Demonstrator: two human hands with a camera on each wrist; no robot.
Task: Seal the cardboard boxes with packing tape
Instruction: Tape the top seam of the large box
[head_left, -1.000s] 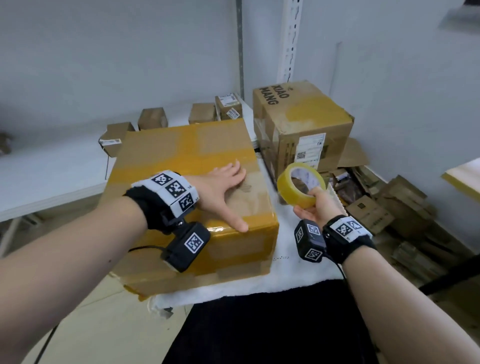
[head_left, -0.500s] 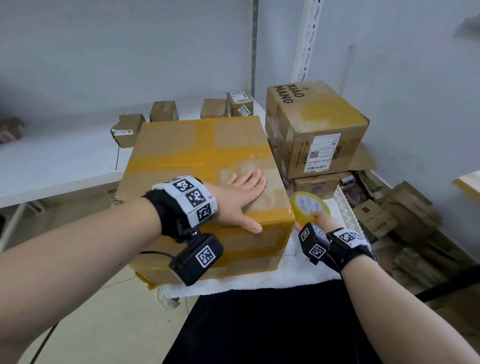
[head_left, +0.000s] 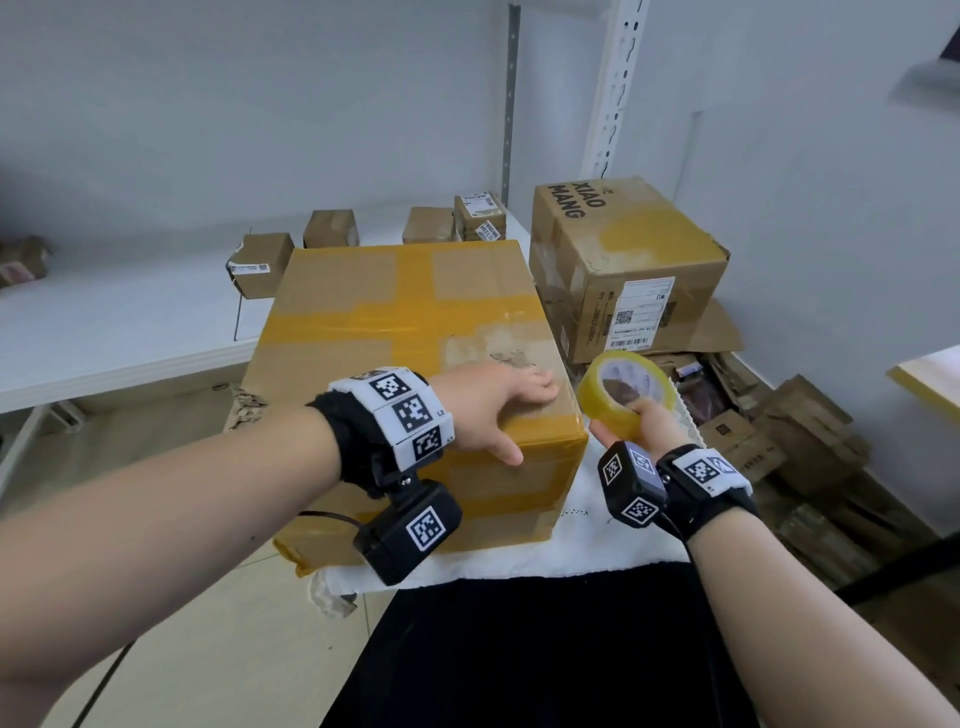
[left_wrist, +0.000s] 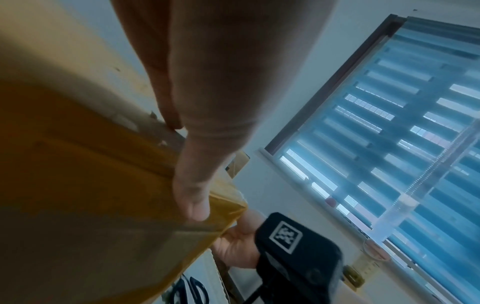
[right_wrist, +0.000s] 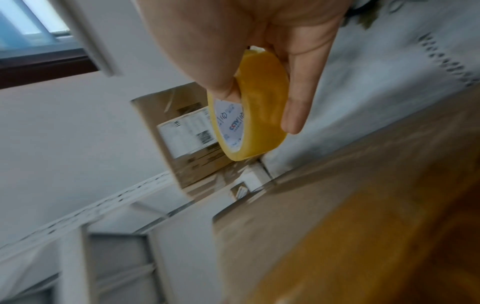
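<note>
A large cardboard box (head_left: 395, 332) crossed with yellow tape sits in front of me on a white cloth. My left hand (head_left: 498, 405) lies flat on its near right top corner, fingers straight, thumb (left_wrist: 193, 205) over the front edge. My right hand (head_left: 641, 423) grips a yellow tape roll (head_left: 626, 392) just right of that corner, off the box. In the right wrist view the tape roll (right_wrist: 257, 123) is pinched between thumb and fingers, beside the box (right_wrist: 363, 236).
A second taped box marked XIAO MANG (head_left: 623, 270) stands on flattened cardboard at the back right. Several small boxes (head_left: 332, 228) line the white shelf (head_left: 104, 332) behind. More flattened cardboard (head_left: 789, 447) is piled at the right.
The tape roll dropped beside the box half a second ago and is now raised again near the box's right corner. My left hand slid toward the right corner.
</note>
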